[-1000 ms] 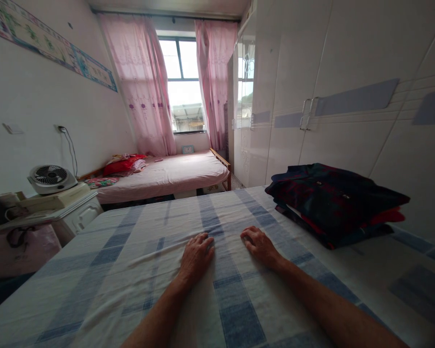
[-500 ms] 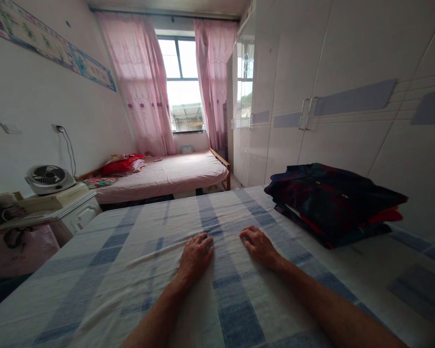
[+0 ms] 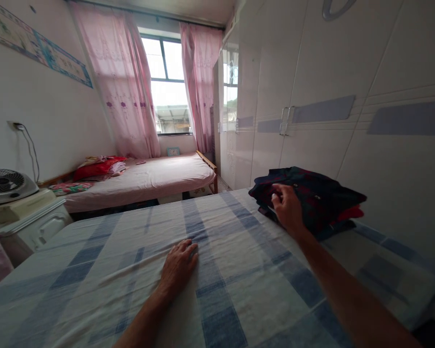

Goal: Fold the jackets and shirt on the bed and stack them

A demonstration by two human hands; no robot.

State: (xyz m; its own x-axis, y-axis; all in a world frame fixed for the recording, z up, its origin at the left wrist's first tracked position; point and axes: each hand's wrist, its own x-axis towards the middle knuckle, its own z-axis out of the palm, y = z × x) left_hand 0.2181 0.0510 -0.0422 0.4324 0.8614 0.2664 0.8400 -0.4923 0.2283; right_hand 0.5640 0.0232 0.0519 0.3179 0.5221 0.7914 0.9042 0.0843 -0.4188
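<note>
A stack of folded dark clothes [image 3: 333, 198], with red and green patches and a bright red layer lower down, lies on the right side of the bed. My right hand [image 3: 289, 208] is over the stack's near left edge, fingers loosely bent and apart, gripping nothing; whether it touches the cloth I cannot tell. On the blue-and-white checked bedsheet [image 3: 148, 241], left of the clothes, my left hand [image 3: 180, 258] rests palm down with its fingers stretched out.
White wardrobe doors [image 3: 322, 72] line the right side behind the clothes. A second bed [image 3: 166, 171] with a pink sheet and a red bundle [image 3: 97, 169] stands by the window. On the left, a fan [image 3: 9, 183] sits on a white cabinet [image 3: 47, 222].
My right hand has lifted off the sheet and moved right and forward to the clothes stack. My left hand stays on the sheet. The view has turned to the right.
</note>
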